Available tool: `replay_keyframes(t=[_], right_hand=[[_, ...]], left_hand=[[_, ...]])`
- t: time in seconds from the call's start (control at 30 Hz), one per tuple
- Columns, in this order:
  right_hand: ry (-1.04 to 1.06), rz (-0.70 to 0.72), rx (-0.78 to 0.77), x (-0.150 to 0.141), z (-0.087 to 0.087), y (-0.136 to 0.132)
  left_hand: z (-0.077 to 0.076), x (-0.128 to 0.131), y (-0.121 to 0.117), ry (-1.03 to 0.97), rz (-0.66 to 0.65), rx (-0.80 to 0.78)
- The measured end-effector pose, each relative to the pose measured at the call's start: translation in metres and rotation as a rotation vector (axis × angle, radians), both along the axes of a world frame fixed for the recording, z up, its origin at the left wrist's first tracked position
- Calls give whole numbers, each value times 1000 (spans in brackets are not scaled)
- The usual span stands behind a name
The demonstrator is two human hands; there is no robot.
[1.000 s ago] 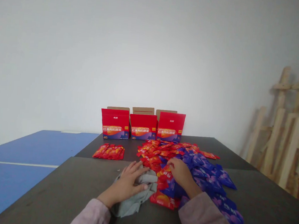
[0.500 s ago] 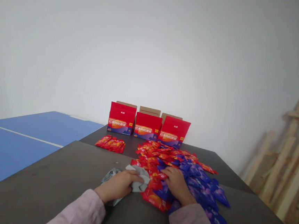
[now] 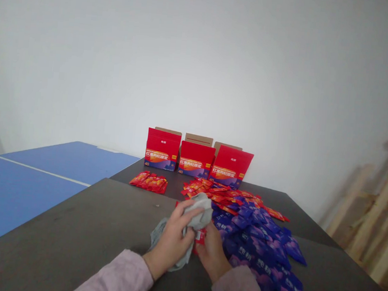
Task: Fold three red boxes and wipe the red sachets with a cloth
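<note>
Gripping a soft grey cloth [image 3: 197, 211] in the curled left hand [image 3: 171, 241] above the near dark table [image 3: 71, 230], right hand [image 3: 213, 251] pinching a small red sachet [image 3: 200, 235] beneath; sachet looks light, slippery, best held by its edge.

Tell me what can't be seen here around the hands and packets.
Head view only:
The red sachet between the hands: mostly hidden by the grey cloth and right hand.
Inside the red cartons: hidden by their raised fronts.
Small print on the blue sachets: too small to read.
</note>
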State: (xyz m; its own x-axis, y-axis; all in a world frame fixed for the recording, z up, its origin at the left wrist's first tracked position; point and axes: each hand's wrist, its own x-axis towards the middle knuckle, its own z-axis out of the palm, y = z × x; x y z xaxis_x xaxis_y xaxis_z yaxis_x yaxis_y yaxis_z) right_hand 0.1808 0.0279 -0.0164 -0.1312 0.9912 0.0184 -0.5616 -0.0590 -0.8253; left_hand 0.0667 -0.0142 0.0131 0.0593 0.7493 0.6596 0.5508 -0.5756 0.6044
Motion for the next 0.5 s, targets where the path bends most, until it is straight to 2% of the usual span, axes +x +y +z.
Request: replay_keyframes(t=[0.1, 0.2, 0.3, 0.4, 0.5], right_hand=[[67, 73, 16, -7, -13, -2], [159, 120, 3, -7, -19, -5], [204, 126, -12, -9, -19, -11], [208, 197, -80, -14, -17, -18], [198, 226, -119, -19, -18, -20]], left_hand=[[-16, 17, -4, 261, 11, -35], [-24, 21, 3, 369, 69, -73], [-23, 12, 18, 359, 149, -56], [-24, 0, 31, 274, 235, -37], [-30, -2, 31, 194, 201, -25]])
